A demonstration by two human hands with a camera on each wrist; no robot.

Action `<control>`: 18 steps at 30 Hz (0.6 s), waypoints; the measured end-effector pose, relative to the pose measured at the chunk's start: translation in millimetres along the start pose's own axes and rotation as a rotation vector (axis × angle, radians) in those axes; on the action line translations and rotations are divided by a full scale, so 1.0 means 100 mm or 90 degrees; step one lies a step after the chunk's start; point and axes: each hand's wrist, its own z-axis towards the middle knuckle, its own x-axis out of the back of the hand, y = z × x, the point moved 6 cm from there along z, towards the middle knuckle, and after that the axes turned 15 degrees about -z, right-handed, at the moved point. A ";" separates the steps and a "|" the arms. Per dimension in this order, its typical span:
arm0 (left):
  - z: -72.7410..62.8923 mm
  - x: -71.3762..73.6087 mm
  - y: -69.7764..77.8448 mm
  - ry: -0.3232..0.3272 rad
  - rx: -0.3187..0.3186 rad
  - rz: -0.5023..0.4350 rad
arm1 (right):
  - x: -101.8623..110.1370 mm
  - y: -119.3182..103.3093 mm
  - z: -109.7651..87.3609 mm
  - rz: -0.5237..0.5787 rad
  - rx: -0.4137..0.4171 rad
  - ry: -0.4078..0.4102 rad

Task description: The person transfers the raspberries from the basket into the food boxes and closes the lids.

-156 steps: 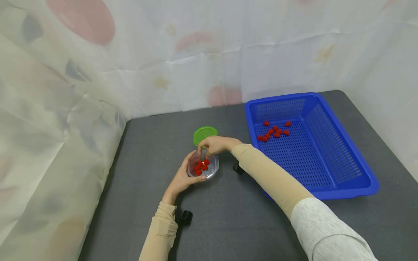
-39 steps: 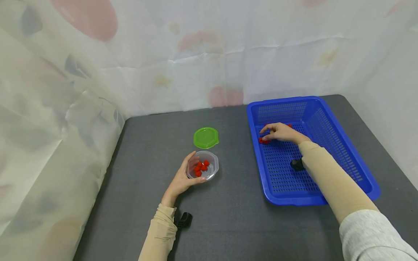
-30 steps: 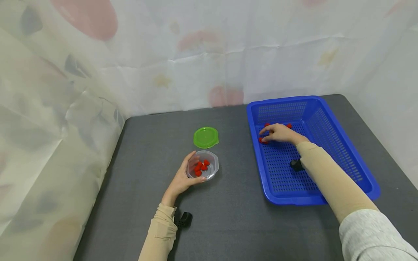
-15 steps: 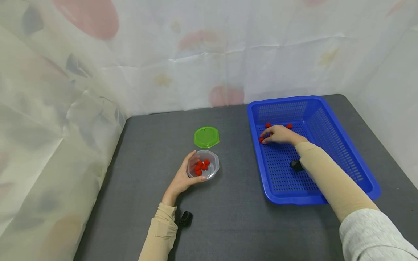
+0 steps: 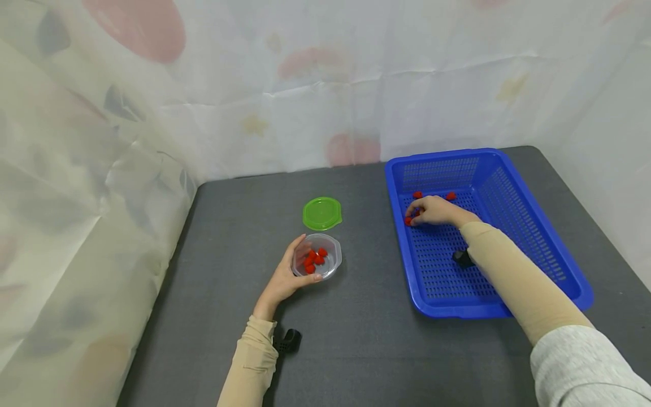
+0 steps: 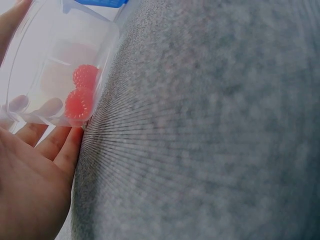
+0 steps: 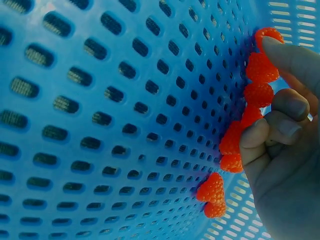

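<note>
My left hand [image 5: 281,281] grips a small clear plastic container [image 5: 333,257] around its left side, thumb at the near edge. Several red raspberries [image 5: 319,259] lie inside; two raspberries [image 6: 80,103] show through its wall in the left wrist view. At the left end of a blue basket [image 5: 422,308], my right hand [image 5: 436,211] pinches a raspberry [image 5: 408,221] between thumb and index finger, the other fingers curled. More raspberries [image 7: 260,94] lie in a row beside and under this hand, partly hidden by it. Beyond its knuckles sits another raspberry [image 5: 450,196].
A green lid [image 5: 322,213] lies flat just beyond the container. Both stand on a dark grey table [image 5: 239,226], with the basket at the right. Patterned sheeting [image 5: 285,113] hangs behind and to the left. Each wrist carries a black camera [image 5: 290,341].
My right hand has gone from over the container to the basket, where its finger and thumb have closed on a raspberry. The lid is now fully visible; the left hand keeps its hold.
</note>
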 end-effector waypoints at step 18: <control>0.00 -0.01 0.00 -0.002 -0.006 -0.008 | -0.05 0.02 0.03 -0.035 -0.018 -0.037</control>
